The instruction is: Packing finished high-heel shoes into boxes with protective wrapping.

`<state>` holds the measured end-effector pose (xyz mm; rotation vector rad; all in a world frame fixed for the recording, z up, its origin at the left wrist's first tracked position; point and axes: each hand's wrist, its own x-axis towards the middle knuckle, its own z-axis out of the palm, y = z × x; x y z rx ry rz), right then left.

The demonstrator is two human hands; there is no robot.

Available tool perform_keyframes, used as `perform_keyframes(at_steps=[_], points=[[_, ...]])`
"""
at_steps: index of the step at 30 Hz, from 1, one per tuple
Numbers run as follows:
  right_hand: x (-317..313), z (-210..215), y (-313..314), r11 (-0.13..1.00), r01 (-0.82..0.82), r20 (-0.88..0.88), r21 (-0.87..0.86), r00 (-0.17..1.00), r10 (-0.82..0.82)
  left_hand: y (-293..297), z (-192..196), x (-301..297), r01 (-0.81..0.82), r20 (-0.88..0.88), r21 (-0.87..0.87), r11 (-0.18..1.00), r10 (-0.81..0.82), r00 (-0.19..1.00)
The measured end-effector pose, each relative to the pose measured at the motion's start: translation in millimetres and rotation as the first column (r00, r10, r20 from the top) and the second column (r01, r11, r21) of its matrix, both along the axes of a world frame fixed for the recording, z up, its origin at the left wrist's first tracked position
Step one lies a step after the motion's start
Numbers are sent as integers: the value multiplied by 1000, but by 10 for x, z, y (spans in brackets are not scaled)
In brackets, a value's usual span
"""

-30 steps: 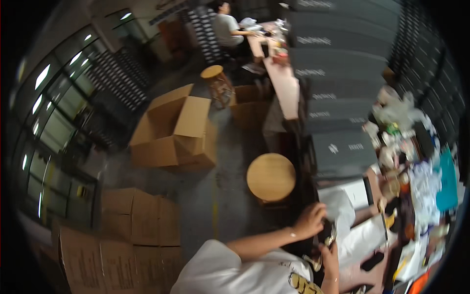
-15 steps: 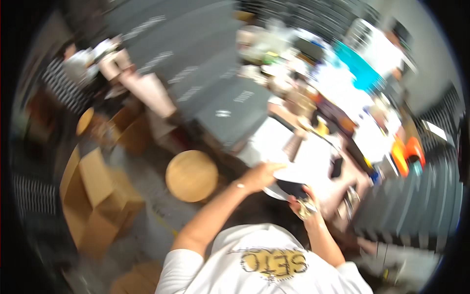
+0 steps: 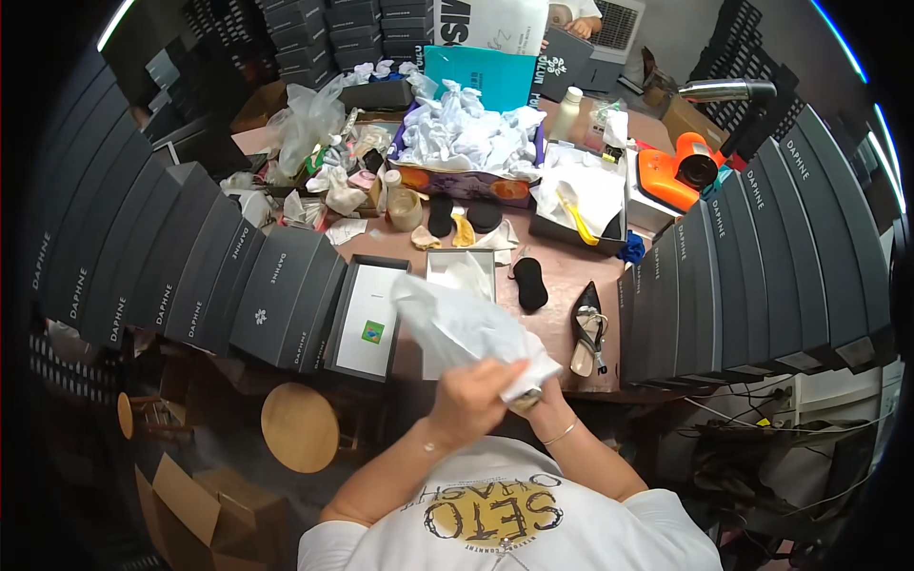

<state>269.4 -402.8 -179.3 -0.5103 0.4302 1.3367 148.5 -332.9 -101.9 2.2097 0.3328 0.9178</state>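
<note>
A crumpled sheet of white tissue paper [image 3: 466,319] is held in front of my body, slanting up to the left. My left hand [image 3: 473,400] grips its lower end, fingers closed. My right hand [image 3: 549,407] is closed under the same end, its fingers partly hidden, around a shoe [image 3: 524,400]; only a small shiny part of the shoe shows below the paper. A black pointed slingback shoe [image 3: 586,333] with a pale insole lies on the table to the right. Beyond the paper is an open shoebox [image 3: 490,271] with white paper inside.
Dark shoeboxes stand in rows at left [image 3: 286,295] and right [image 3: 733,276]. A grey-edged box part [image 3: 388,319] bears a small green card. Farther back are a black insole-shaped pad [image 3: 529,284], a paper-filled carton [image 3: 457,181], a yellow-handled tool [image 3: 576,217] and an orange device [image 3: 666,176].
The view has turned and sharpened. My left hand has come across to my right hand. The black shoe that showed in my right hand is now mostly covered by tissue paper.
</note>
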Motion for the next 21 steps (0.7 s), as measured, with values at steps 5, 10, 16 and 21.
perform_keyframes(at_steps=[5,10,16,21], points=[[274,119,322,967,-94,255,235,966,32,-213,-318,219,189,-23,137,972,-187,982],[253,124,528,976,-64,348,206,937,-12,-307,-423,156,491,38,81,867,-495,868],[-24,226,460,984,-45,458,175,888,-40,376,-525,-380,535,-130,-277,798,-582,803],[-526,281,1101,999,-29,869,30,495,-11,1126,-930,-490,52,55,-949,-311,-2,998]])
